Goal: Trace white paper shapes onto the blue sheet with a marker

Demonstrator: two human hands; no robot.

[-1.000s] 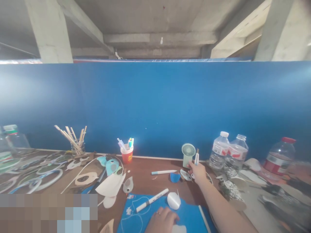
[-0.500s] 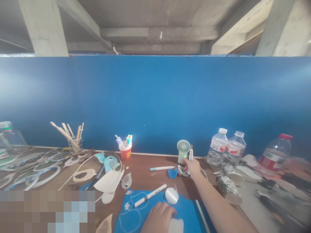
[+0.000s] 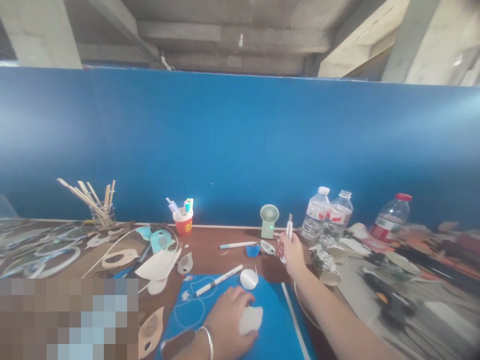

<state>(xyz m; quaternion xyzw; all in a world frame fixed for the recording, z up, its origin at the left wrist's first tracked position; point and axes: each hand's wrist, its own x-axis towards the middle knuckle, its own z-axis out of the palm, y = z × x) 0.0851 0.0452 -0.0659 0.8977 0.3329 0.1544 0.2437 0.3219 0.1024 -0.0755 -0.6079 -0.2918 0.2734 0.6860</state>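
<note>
A small white piece (image 3: 251,321) is held at the left hand (image 3: 230,317), between the thumb on its near side and the curled forefinger on its far side. The other fingers are bent and kept close together, and a ring and a silver bracelet (image 3: 208,342) are worn. Whether the piece is lifted or lies flat on the blue mat (image 3: 273,305) beneath the hand cannot be told.

By the right hand (image 3: 292,252), stretched farther forward, a slim white tool (image 3: 289,228) is gripped in closed fingers, its narrow end pointed upward; the exact grip seems to be a pinch, though the fingertips are partly hidden.

Just beyond the left hand, a black-and-white marker (image 3: 219,281) and a rounded white shape (image 3: 249,279) are seen on the mat. To the hand's left, pale outlines (image 3: 189,312) are drawn there, and to its right a white strip (image 3: 295,320) is laid.

Near the right hand, on its left, a grey-and-white bird cutout (image 3: 267,247), a blue piece (image 3: 252,250) and a capped pen (image 3: 238,245) are set out. Behind that hand, slightly left, a green fan (image 3: 268,220) is stood upright, its small light lit. Bottles (image 3: 315,215) are placed to its right.
</note>
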